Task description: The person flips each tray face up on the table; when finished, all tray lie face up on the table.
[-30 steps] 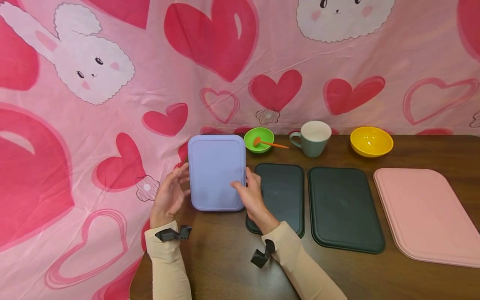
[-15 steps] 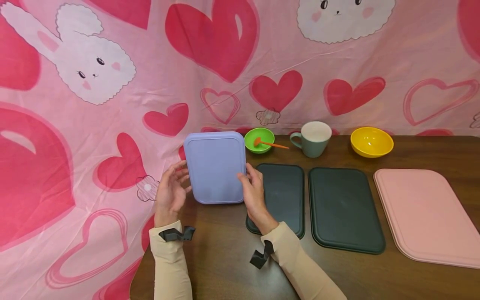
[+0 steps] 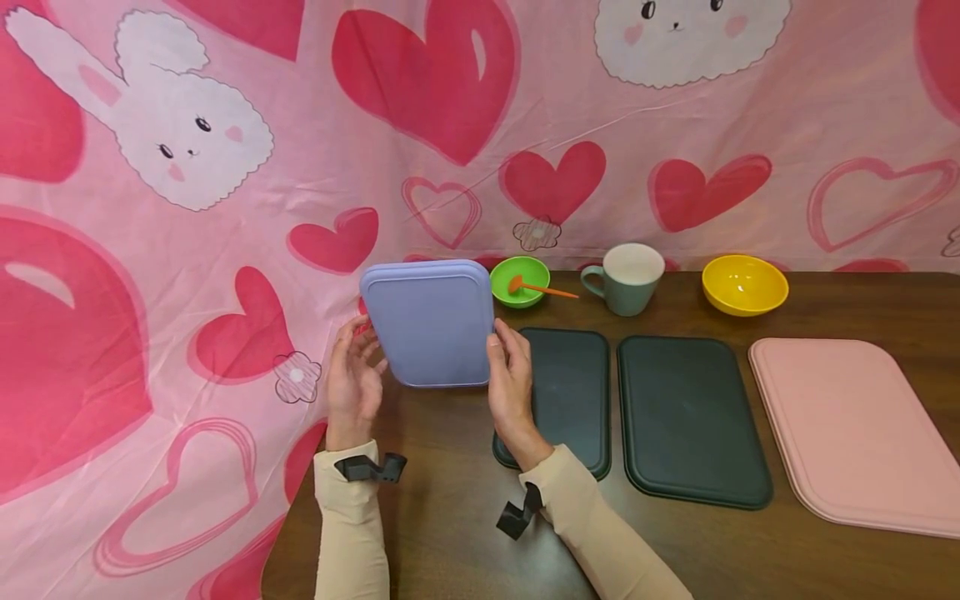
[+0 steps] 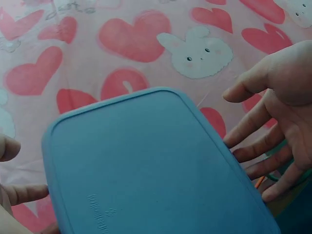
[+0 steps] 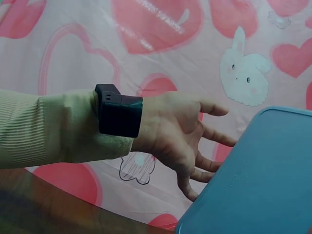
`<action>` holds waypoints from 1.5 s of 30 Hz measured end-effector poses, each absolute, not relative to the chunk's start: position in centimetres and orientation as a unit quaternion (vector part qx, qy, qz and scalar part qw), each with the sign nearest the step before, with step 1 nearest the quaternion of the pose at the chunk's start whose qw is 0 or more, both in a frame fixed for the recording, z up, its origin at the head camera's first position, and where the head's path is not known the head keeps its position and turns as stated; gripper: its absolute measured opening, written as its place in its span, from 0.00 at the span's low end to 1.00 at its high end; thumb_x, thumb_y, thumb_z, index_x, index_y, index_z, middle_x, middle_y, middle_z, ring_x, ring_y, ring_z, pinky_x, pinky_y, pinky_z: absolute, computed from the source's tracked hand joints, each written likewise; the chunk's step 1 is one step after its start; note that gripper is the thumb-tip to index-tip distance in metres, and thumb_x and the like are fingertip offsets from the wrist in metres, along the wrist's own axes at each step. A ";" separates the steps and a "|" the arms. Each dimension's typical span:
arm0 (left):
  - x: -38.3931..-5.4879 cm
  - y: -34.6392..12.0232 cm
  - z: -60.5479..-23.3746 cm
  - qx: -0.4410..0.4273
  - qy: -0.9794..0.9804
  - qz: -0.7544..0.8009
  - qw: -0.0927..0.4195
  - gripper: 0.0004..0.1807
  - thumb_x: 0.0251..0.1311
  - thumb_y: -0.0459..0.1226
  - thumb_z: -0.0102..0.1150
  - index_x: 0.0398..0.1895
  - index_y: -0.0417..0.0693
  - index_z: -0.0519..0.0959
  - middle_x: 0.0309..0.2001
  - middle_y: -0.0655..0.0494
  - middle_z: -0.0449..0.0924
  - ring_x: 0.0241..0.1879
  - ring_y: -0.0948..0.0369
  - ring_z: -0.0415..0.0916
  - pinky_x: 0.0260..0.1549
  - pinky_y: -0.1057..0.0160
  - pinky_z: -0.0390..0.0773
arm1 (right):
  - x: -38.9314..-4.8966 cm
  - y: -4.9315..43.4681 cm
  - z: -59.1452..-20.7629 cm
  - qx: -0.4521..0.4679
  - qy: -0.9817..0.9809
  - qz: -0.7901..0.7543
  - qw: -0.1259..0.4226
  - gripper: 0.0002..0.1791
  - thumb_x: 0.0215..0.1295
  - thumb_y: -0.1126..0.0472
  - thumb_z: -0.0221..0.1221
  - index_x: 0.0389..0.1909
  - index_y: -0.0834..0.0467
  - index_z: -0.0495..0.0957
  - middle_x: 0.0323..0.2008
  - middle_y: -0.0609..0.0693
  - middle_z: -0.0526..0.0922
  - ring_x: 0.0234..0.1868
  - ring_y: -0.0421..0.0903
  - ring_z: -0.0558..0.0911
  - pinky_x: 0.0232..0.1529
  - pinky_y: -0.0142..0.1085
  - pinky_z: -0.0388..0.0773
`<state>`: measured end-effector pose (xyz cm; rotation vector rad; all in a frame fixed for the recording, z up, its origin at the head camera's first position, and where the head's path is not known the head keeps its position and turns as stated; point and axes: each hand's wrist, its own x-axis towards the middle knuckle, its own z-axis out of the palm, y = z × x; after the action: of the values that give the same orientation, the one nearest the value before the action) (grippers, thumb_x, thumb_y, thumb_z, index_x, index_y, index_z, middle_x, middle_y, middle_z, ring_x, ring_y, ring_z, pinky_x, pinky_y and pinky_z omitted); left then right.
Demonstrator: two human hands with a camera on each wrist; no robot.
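Observation:
A lavender cutting board (image 3: 431, 329) with rounded corners and a rim groove stands tilted up between my hands, its broad face toward me. My left hand (image 3: 354, 392) is at its left edge; in the right wrist view the left fingers (image 5: 209, 165) are fairly straight, their tips at the edge, the thumb apart. On the opposite side my right hand (image 3: 513, 392) has extended fingers (image 4: 261, 146) touching the edge, its thumb off the board in the left wrist view. Whether the board's lower edge touches the table is unclear.
Right of the hands lie two dark green cutting boards (image 3: 570, 400) (image 3: 690, 417) and a pink one (image 3: 862, 425). Behind them stand a green bowl (image 3: 506, 292) with an orange spoon (image 3: 547, 290), a mug (image 3: 630, 287) and a yellow bowl (image 3: 745, 285). A heart-patterned cloth (image 3: 247, 225) hangs behind.
The lavender board has tipped more upright and its lower edge has risen. My left hand has shifted slightly right. My right thumb has come off the board's face.

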<state>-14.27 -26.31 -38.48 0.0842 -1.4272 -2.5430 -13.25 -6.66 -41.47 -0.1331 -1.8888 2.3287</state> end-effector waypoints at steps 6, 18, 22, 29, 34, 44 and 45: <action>-14.5 -25.4 -38.8 0.023 -0.466 -0.870 0.158 0.10 0.75 0.47 0.46 0.48 0.58 0.77 0.36 0.62 0.81 0.43 0.64 0.72 0.47 0.58 0.62 | -13.2 -7.0 -41.8 -0.030 -0.629 0.766 0.131 0.23 0.77 0.56 0.49 0.67 0.62 0.72 0.66 0.61 0.70 0.68 0.56 0.70 0.71 0.52 0.66; -15.4 -24.2 -39.7 0.008 -0.422 -0.885 0.197 0.18 0.72 0.57 0.43 0.43 0.57 0.76 0.39 0.62 0.80 0.47 0.63 0.72 0.59 0.56 0.54 | -13.5 -7.5 -41.9 -0.028 -0.568 0.804 0.173 0.19 0.77 0.59 0.49 0.59 0.68 0.77 0.60 0.63 0.75 0.62 0.55 0.75 0.63 0.41 0.77; -15.4 -24.2 -39.5 0.004 -0.404 -0.891 0.208 0.21 0.75 0.56 0.35 0.41 0.56 0.75 0.37 0.62 0.79 0.45 0.64 0.73 0.59 0.57 0.54 | -13.5 -7.5 -41.7 -0.031 -0.556 0.813 0.170 0.19 0.77 0.59 0.50 0.58 0.68 0.77 0.59 0.63 0.76 0.59 0.47 0.76 0.64 0.45 0.76; -15.1 -24.2 -39.6 -0.044 -0.409 -0.883 0.224 0.26 0.73 0.57 0.40 0.42 0.46 0.79 0.41 0.56 0.81 0.44 0.63 0.73 0.59 0.56 0.54 | -13.4 -7.7 -41.4 -0.045 -0.505 0.845 0.167 0.19 0.75 0.60 0.53 0.54 0.73 0.76 0.55 0.64 0.77 0.53 0.35 0.77 0.60 0.30 0.77; -15.1 -24.4 -39.9 -0.091 -0.407 -0.879 0.231 0.25 0.75 0.53 0.41 0.40 0.45 0.81 0.39 0.54 0.82 0.45 0.60 0.75 0.57 0.60 0.59 | -13.4 -7.7 -41.5 -0.049 -0.471 0.865 0.165 0.21 0.74 0.58 0.55 0.52 0.74 0.74 0.51 0.54 0.80 0.52 0.36 0.79 0.64 0.36 0.77; -15.1 -24.9 -40.3 -0.174 -0.404 -0.869 0.226 0.20 0.68 0.49 0.50 0.44 0.40 0.81 0.46 0.49 0.82 0.52 0.56 0.76 0.65 0.53 0.55 | -13.5 -7.7 -41.5 -0.039 -0.427 0.883 0.192 0.18 0.69 0.60 0.61 0.47 0.74 0.77 0.48 0.54 0.82 0.55 0.44 0.80 0.58 0.27 0.77; -15.0 -25.0 -40.3 -0.180 -0.405 -0.868 0.224 0.20 0.67 0.48 0.50 0.45 0.40 0.80 0.47 0.49 0.82 0.54 0.55 0.75 0.67 0.52 0.53 | -13.5 -7.6 -41.5 -0.038 -0.425 0.884 0.191 0.18 0.69 0.60 0.61 0.47 0.74 0.77 0.49 0.55 0.83 0.56 0.46 0.80 0.58 0.28 0.76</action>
<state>-15.04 -25.01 -40.32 -0.4965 -1.1171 -2.3966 -13.50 -7.64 -41.52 -0.1060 -1.1943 2.4829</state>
